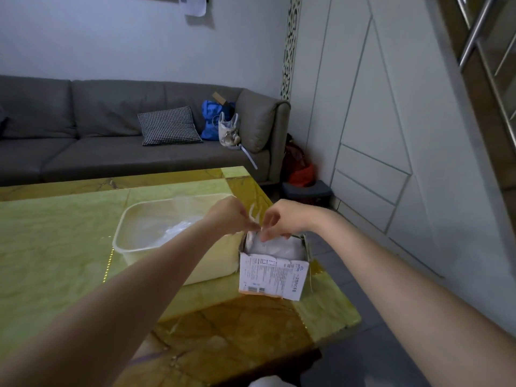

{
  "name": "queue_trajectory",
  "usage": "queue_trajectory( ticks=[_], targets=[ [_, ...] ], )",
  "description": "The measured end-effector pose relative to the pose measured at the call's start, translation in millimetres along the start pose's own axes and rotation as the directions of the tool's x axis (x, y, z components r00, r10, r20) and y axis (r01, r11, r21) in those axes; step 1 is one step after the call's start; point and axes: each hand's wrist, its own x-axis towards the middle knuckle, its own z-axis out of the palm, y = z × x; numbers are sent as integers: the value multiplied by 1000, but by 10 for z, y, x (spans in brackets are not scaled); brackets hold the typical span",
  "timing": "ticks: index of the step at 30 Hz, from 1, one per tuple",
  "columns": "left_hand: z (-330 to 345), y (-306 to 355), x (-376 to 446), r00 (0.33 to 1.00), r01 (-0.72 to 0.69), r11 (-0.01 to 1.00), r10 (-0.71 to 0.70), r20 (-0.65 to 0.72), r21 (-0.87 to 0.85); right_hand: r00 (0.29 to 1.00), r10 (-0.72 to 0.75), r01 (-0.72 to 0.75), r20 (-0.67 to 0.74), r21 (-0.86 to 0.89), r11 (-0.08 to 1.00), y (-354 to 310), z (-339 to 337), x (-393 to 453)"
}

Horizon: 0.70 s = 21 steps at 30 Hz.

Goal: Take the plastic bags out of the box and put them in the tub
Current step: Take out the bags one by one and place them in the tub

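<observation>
Both hands meet right over the far edge of the box (272, 272), which stands open-topped at the right side of the green table (55, 247). The left hand (229, 215) pinches a thin clear plastic bag (252, 212), fingers together on it, though the tips blur into the film. The right hand (282, 219) has its fingers curled and pinching at the same bag just above the box; exactly where the bag ends is hard to make out. Inside the box, a pale stack of plastic bags (276, 247) shows, its far part hidden by the hands. Just left, touching or nearly so, sits the translucent tub (125, 236), with something filmy inside, its near right corner covered by the left forearm.
</observation>
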Motion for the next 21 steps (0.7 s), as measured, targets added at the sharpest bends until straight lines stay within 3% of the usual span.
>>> queue_trajectory(
  ticks=[4,8,12,16,19,21],
  targets=[
    [-56,48,-28,1000,11,988,-7,28,-155,993,-9,5,-117,-35,999,23,120,46],
    [-248,121,-31,1000,2,927,-4,-4,-374,998,40,-46,-39,-171,984,128,232,58],
    [-440,229,-44,996,-66,750,9,-89,-658,995,95,-87,30,-195,977,209,308,40],
    [-589,286,-51,983,-126,575,-38,-181,-809,994,78,-56,78,-256,965,183,203,5],
    [-653,300,-48,968,-152,533,-90,-234,-832,995,98,-88,33,-242,966,147,20,-37],
    [-683,269,-26,949,-153,517,-161,-271,-842,998,20,-33,-67,-210,977,52,-134,-85]
  ],
)
